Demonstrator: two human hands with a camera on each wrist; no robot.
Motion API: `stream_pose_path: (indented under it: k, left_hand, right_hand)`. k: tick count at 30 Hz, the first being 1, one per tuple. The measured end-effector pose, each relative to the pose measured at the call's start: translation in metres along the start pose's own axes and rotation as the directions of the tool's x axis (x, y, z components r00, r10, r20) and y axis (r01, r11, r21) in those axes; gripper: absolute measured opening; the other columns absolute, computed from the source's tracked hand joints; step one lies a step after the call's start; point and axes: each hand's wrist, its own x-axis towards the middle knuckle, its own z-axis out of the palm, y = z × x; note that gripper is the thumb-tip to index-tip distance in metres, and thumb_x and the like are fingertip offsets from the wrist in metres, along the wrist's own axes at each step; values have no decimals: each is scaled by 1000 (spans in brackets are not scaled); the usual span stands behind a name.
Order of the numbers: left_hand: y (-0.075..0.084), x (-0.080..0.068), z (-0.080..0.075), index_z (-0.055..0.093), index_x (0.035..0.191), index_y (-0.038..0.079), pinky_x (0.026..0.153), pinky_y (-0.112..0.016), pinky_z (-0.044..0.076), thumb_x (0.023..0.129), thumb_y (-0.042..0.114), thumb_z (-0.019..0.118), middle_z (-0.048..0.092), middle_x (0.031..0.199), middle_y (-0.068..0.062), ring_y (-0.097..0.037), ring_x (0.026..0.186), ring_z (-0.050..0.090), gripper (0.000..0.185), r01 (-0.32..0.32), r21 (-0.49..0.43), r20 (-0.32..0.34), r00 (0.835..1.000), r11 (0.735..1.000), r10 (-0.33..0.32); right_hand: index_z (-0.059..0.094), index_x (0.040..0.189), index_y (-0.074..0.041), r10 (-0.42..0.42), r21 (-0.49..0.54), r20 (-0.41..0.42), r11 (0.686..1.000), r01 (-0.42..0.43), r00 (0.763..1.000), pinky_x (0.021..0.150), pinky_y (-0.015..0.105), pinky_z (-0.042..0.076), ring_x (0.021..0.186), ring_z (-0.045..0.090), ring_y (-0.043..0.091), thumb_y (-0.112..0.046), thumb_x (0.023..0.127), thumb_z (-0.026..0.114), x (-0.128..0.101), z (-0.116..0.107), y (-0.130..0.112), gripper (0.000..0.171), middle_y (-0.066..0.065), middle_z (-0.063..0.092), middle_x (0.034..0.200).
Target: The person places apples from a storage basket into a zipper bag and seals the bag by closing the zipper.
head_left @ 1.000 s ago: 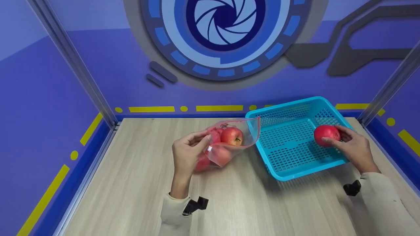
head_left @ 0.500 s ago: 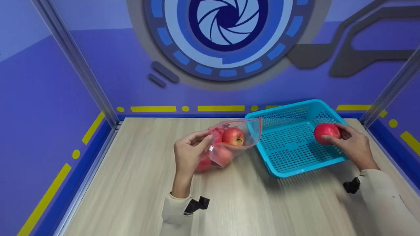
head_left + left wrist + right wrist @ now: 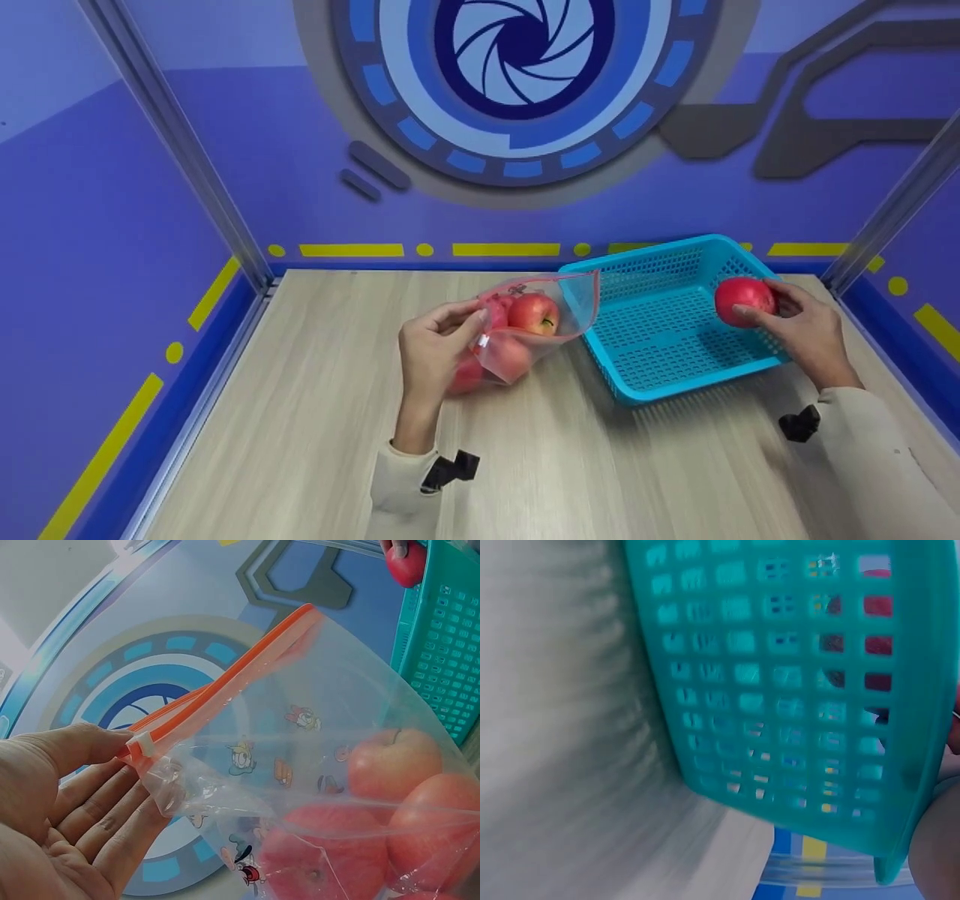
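My left hand [image 3: 435, 352] pinches the orange-red zip edge of a clear zip bag [image 3: 289, 720] between thumb and fingers, beside its white slider [image 3: 141, 746]. The bag's mouth gapes toward the right. Inside lie several red apples [image 3: 533, 313], some seen only through the cloudy plastic. My right hand [image 3: 810, 326] holds another red apple [image 3: 742, 301] between thumb and fingers above the right part of a turquoise basket [image 3: 660, 394]. The hand's far fingers are hidden behind that apple. In the right wrist view the basket wall [image 3: 765, 690] covers most of the apple.
The basket stands at the back right of the wooden table [image 3: 540, 457], its left rim close behind the bag. A blue-purple back wall [image 3: 255, 150] and side panels enclose the table. Black wrist mounts [image 3: 450, 470] sit on both sleeves.
The basket has shifted slightly, its back rim lower and its front rim higher in the head view. My right hand and its apple have risen a little. My left hand keeps its pinch.
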Motion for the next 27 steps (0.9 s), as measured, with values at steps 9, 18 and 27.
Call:
stream_pose_path:
  k: [9, 18, 27]
  left_hand:
    - [0, -1, 0, 83, 101, -1, 68, -26, 61, 88, 3, 87, 80, 93, -12, -23, 81, 77, 14, -7, 13, -4, 1000, 1000, 7]
    - [0, -1, 1, 84, 102, 0, 69, -26, 61, 89, 6, 86, 80, 94, -11, -23, 81, 77, 14, 2, 18, -1, 1000, 1000, -2]
    - [1, -1, 2, 83, 101, 0, 68, -25, 61, 89, 5, 86, 80, 94, -11, -22, 81, 77, 13, 6, 19, 1, 1000, 1000, -6]
  right_hand:
    - [45, 161, -7, 12, 152, -6, 988, -11, 1000, 92, 10, 48, 143, 52, 31, -39, 97, 79, -4, 19, -22, 79, 25, 51, 156]
    - [48, 159, -10, -29, 233, -27, 972, 34, 999, 92, 13, 50, 140, 56, 27, -35, 97, 80, -13, 43, -50, 74, 22, 54, 155]
    - [54, 154, -6, -133, 318, -59, 937, 145, 989, 94, 15, 51, 132, 62, 15, -23, 97, 82, -22, 64, -82, 66, 21, 60, 148]
